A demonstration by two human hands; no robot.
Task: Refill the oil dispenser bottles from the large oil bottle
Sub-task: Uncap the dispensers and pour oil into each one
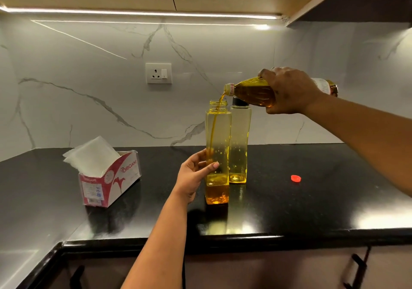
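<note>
Right hand (pixel 289 90) grips the tilted large oil bottle (pixel 252 92), pouring; left hand (pixel 194 172) clasps the open dispenser bottle (pixel 217 132), barely filled; capped second dispenser (pixel 239 141) near-empty, mid-counter

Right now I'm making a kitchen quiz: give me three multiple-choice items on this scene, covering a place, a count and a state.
1. Where is the red cap?
A. On the counter, right of the bottles
B. Inside the tissue box
C. On the large oil bottle

2. How many tall dispenser bottles stand on the counter?
A. One
B. Two
C. Four

3. What is the front dispenser bottle's state?
A. Capped
B. Lying down
C. Open, receiving oil

Answers: 1 A, it lies alone on the black surface; 2 B, one open, one black-capped; 3 C, oil streams in from the large oil bottle.
</note>
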